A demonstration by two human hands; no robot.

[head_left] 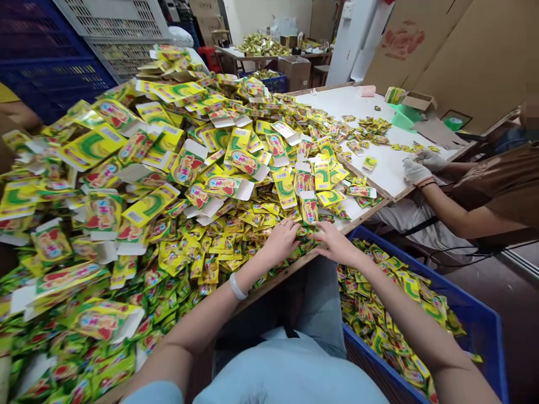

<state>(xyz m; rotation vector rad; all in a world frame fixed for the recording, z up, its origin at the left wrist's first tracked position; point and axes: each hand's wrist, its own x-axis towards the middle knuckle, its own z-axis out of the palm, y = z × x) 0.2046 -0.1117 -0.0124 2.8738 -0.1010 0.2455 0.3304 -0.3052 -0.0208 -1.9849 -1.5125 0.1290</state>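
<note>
My left hand is at the table's front edge, its fingers bent down over small green and yellow packets; whether they hold one is hidden. Close by on the right, my right hand has its fingers apart, reaching toward the packets at the edge, with nothing visibly held. Just beyond both hands stands a small yellow box with a red fruit picture. A large heap of yellow boxes, many with open white flaps, covers the table to the left. Small yellow packets and green packets lie in front of it.
A blue crate of packets sits below the table at the right. Across the white table, a person in white gloves handles small packets. Stacked crates stand at the back left. Another person's arm shows at the far left.
</note>
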